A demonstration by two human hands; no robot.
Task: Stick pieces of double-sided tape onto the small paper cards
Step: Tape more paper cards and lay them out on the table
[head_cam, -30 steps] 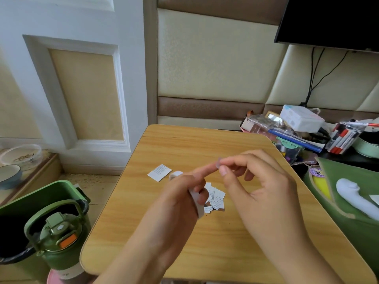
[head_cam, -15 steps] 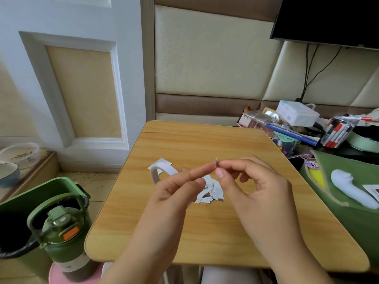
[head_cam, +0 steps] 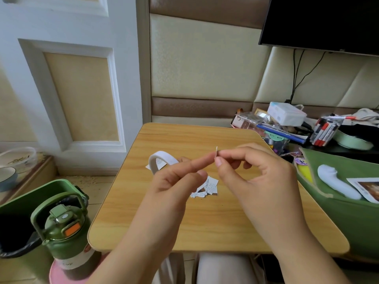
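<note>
Above the middle of the wooden table (head_cam: 205, 226), my right hand (head_cam: 256, 177) pinches a tiny piece of double-sided tape (head_cam: 216, 151) between thumb and index finger. The outstretched index fingertip of my left hand (head_cam: 174, 185) touches that piece. A white tape roll (head_cam: 162, 157) hangs from my left hand on its far side. Under my hands on the table lies a small pile of printed paper cards (head_cam: 211, 186). A single card (head_cam: 160, 162) lies flat behind the roll.
A green bottle (head_cam: 65, 228) and a green bin (head_cam: 24, 203) stand left of the table. On the right are a green pouch (head_cam: 348, 206), a box of markers (head_cam: 326, 131), a white box (head_cam: 287, 113) and other clutter. Bowls (head_cam: 8, 177) sit at far left.
The tape roll has swung from in front of my left palm to the hand's far side. The small tape piece now sticks up between the fingertips. Both hands stay together.
</note>
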